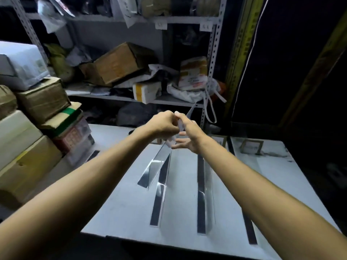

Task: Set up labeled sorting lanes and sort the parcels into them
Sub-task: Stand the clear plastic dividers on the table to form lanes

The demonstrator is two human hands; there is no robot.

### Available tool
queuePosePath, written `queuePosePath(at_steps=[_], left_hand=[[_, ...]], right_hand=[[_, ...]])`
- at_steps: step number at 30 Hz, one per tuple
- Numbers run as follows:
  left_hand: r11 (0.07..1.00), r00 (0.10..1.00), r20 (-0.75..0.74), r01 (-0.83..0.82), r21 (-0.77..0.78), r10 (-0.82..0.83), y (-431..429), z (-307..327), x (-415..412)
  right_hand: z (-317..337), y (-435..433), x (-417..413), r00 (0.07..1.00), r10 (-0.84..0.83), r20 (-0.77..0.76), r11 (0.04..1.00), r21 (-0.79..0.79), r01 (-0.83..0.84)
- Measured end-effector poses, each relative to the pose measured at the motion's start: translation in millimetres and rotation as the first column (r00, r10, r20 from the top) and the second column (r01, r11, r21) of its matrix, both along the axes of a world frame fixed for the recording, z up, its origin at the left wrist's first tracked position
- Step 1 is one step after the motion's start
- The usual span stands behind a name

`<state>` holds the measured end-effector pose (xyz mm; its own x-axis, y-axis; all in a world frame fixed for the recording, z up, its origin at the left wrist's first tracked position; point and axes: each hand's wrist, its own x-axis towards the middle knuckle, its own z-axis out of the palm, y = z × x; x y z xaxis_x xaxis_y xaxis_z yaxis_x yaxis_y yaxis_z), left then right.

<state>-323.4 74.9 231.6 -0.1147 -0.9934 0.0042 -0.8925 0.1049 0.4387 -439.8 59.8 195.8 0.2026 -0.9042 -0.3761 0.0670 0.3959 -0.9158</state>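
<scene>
- You are at the lane set-up step. Your left hand (163, 124) is curled round the upper part of a clear divider strip (154, 169); your right hand (190, 136) pinches it beside that, lower fingers spread.
- The strip hangs tilted above the worktop (120, 203), its low end just beside the standing dividers (201, 194).
- Next, I judge, set it upright and parallel to them; the parcels (43, 98) wait stacked at your left.

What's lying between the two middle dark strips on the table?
Nothing: in the head view, the white table lies bare between the left-middle strip and the right-middle strip.
</scene>
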Motion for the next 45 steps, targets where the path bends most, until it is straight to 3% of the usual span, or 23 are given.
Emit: queuePosePath(at_steps=[4, 8, 16, 19, 23, 31, 38, 45], left_hand=[[0.969, 0.965, -0.219, 0.18, 0.168, -0.141, -7.7, -15.1, -51.4], [0.892, 0.933, -0.226, 0.339, 0.299, -0.279, -26.5, -24.1, -106.4], [0.917, 0.924, -0.112, 0.378, 0.13, -0.366, -80.5, -39.3, -206.4], [0.887, 0.896, -0.163, 0.436, 0.151, -0.413, -102.1, -45.4, -244.3], [0.86, 0.857, -0.307, 0.478, 0.176, -0.413, -117.4, -64.0, -299.9], [0.864, 0.868, -0.32, 0.457, 0.212, -0.38, -153.1, -107.2, -390.4], [0.874, 0.914, -0.346, 0.335, 0.352, -0.212, -184.4, -181.2, -457.0], [0.856, 0.933, -0.329, 0.288, 0.43, -0.148, -207.5, -267.9, -511.0]], right_hand=[[-6.1, -4.2, -57.9, 0.998, -0.05, -0.026, 0.999, -0.013, 0.05], [-12.7, -11.1, -117.8, 0.987, -0.074, -0.143, 0.996, -0.062, 0.066], [-4.5, -40.7, -223.6, 0.968, -0.21, -0.136, 0.977, -0.058, 0.204], [-0.1, -48.1, -262.7, 0.941, -0.284, -0.186, 0.959, -0.074, 0.275], [-7.5, -64.5, -316.7, 0.912, -0.34, -0.229, 0.94, -0.087, 0.329], [-25.6, -101.7, -399.9, 0.877, -0.406, -0.258, 0.914, -0.098, 0.394], [-86.3, -152.0, -461.8, 0.906, -0.241, -0.349, 0.964, 0.019, 0.264], [-171.4, -200.0, -509.9, 0.894, -0.2, -0.402, 0.966, 0.074, 0.25]])
